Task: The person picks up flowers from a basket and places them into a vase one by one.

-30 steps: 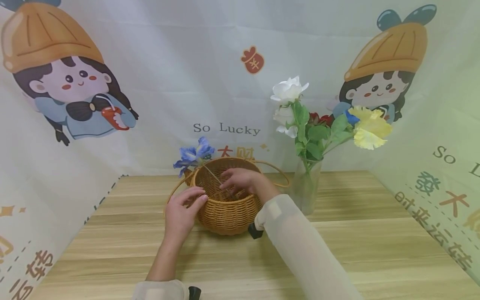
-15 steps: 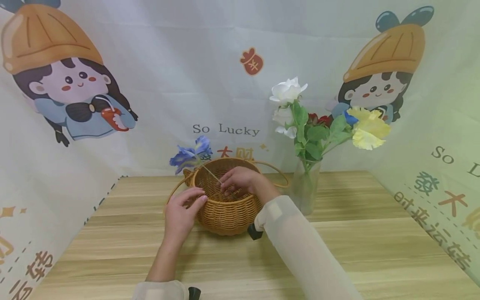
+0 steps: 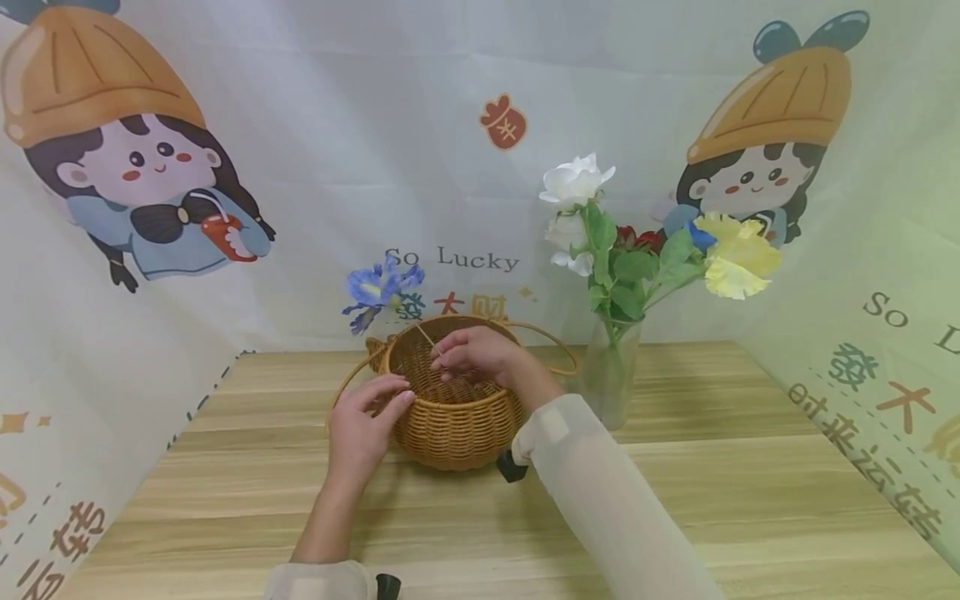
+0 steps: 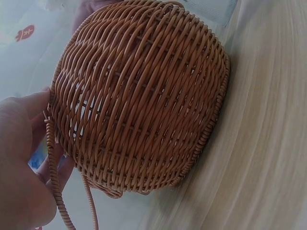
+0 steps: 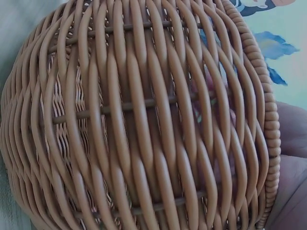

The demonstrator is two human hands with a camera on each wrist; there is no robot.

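A round wicker basket [image 3: 453,437] stands on the table, its two thin handles folded out sideways. My left hand [image 3: 365,422] grips its left front rim between thumb and fingers; in the left wrist view the left hand [image 4: 24,153] is at the rim beside a hanging handle. Over the basket's opening, my right hand [image 3: 483,354] pinches the thin stem of a blue iris [image 3: 380,287]. The bloom leans left above the basket's back left rim. In the right wrist view the wicker wall [image 5: 139,110] hides most of the right hand, with the iris petals [image 5: 276,48] beyond the rim.
Right of the basket stands a clear vase [image 3: 613,379] holding white roses [image 3: 576,182], a red flower [image 3: 637,239] and a yellow flower [image 3: 738,258] with green leaves. A printed cloth [image 3: 337,125] hangs behind the wooden table [image 3: 675,500].
My right hand has risen slightly and shifted left with the stem. The iris has tipped left, then lifted and turned its bloom forward. My left hand and the basket have stayed put.
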